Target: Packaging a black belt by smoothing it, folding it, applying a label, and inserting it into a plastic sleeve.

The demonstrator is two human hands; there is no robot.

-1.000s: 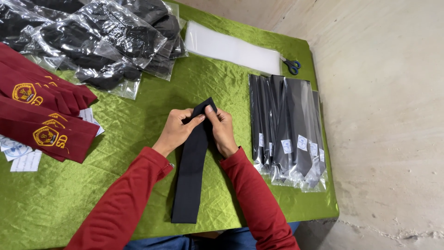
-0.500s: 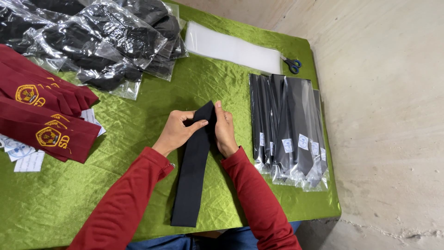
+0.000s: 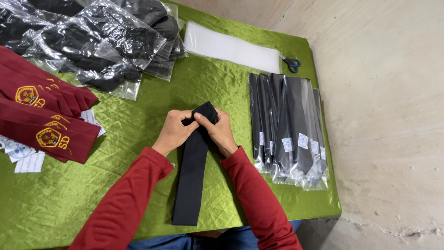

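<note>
black tie point(image 3: 192, 180) (top end) pinched between left hand point(image 3: 175, 131) and right hand point(image 3: 218, 131).

A desk point(image 3: 138, 115) under green cloth carries a black tie point(image 3: 192, 180), bagged ties point(image 3: 289, 127), maroon ties point(image 3: 41, 115), bagged black cloth point(image 3: 97, 41), clear sleeves point(image 3: 231, 46) and scissors point(image 3: 291, 64).

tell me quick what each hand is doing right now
Left hand: fingers pinched shut on the upper end of the black tie.
Right hand: fingers pinched shut on the same end of the tie.
</note>
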